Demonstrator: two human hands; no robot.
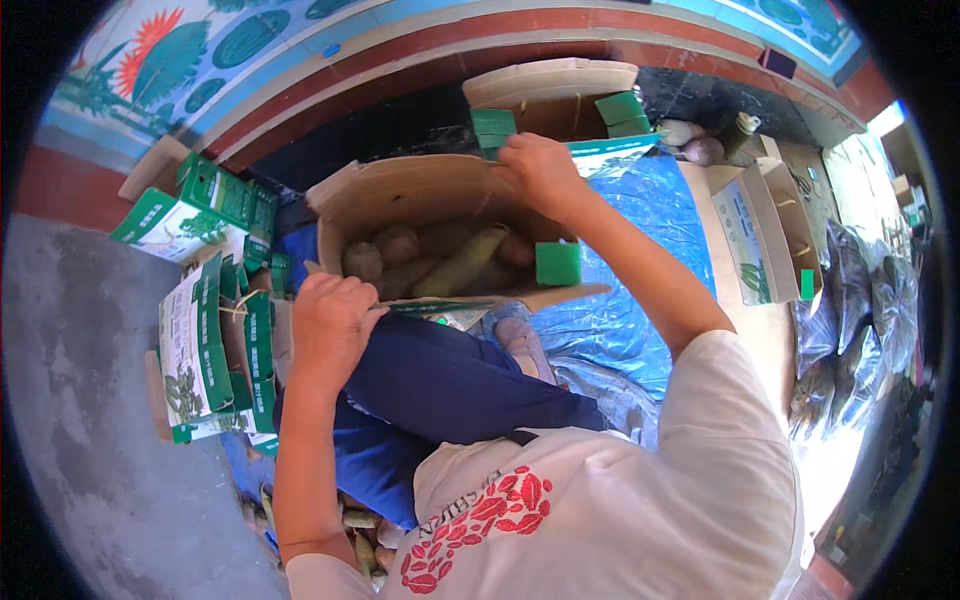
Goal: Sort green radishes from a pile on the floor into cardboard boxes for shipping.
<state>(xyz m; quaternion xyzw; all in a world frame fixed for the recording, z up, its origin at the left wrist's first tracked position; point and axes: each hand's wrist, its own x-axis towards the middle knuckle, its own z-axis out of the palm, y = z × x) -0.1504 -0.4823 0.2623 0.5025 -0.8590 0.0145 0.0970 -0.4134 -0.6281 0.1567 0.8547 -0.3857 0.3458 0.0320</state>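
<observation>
In front of my knees stands an open cardboard box (400,190) with its flaps up. Inside lie several root vegetables, among them a long pale-green radish (462,264) and rounder, pinkish-brown ones (397,243). My left hand (338,315) is closed on the box's near left corner. At the far right, my right hand (540,172) grips the top edge of the raised back flap. A small green flap (558,264) shows at the box's right end. Parts of the fingertips of both hands are hidden.
Folded green-and-white cartons (205,340) are stacked at left. Another open box (560,105) stands behind, with round roots (703,151) beside it. A blue plastic sheet (650,220) covers the floor. To the right are a carton (745,240) and filled plastic bags (850,300).
</observation>
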